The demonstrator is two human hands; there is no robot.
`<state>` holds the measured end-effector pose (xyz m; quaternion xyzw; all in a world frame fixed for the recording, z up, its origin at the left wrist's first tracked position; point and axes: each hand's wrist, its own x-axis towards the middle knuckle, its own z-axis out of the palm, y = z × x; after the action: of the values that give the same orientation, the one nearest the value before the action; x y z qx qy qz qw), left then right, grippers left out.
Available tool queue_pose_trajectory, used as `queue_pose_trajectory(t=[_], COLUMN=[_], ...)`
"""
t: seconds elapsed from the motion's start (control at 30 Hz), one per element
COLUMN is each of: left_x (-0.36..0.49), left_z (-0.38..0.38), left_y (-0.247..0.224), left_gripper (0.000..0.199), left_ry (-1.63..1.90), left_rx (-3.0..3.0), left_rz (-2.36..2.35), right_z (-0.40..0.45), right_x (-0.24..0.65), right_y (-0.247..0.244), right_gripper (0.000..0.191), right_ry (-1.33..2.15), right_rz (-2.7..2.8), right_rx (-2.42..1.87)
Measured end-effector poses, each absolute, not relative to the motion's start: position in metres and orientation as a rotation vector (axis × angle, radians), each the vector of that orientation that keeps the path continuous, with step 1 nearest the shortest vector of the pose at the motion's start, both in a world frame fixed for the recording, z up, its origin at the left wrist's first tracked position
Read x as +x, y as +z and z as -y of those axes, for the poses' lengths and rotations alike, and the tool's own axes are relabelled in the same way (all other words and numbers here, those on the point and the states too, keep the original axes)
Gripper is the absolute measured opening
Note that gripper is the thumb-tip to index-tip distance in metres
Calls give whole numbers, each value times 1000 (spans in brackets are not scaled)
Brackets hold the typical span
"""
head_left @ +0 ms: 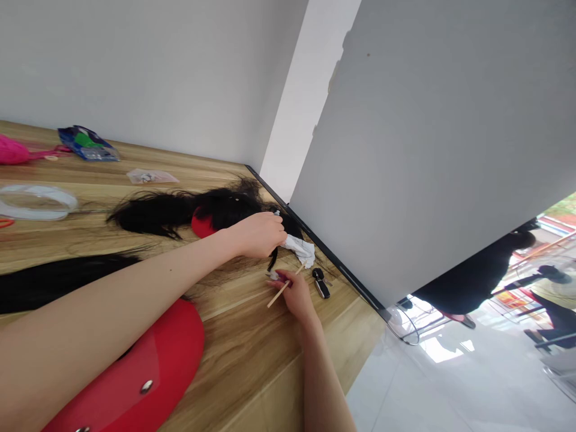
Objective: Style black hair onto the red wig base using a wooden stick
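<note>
My left hand (261,235) is closed beside the black hair (220,204) at the table's far edge. A small pale-blue tip shows above its fingers, but what they grip is mostly hidden. Against its fingertips is a crumpled white piece (302,249), like tissue. Slightly nearer, my right hand (297,295) pinches a thin wooden stick (279,295), slanting across the fingers. Something small and whitish sits at those fingertips, too small to name. Part of a red shape (202,225) shows beneath the hair. A car key (320,283) lies right of my right hand.
Under my left forearm is a red cap-like piece (180,342) with metal snaps. More black hair (67,273), a clear plastic ring (38,202), a small bag (152,176), a blue packet (87,144) and pink material (13,150) lie leftward. A grey panel (405,150) borders the wooden table (243,348).
</note>
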<state>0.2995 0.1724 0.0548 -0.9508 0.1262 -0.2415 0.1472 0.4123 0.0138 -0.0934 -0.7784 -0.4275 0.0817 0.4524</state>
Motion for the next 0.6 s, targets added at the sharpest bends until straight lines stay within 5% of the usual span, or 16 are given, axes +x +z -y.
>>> queue_pose_trajectory(t=[0.6], left_x=[299], left_z=[-171], left_y=[52], left_gripper=[14], left_ry=[-669], left_rx=[-2705], left_rz=[-370], right_z=[-15], right_x=[413], right_y=[-92], right_gripper=[32], right_ry=[108], right_rz=[936], right_rx=[-1969])
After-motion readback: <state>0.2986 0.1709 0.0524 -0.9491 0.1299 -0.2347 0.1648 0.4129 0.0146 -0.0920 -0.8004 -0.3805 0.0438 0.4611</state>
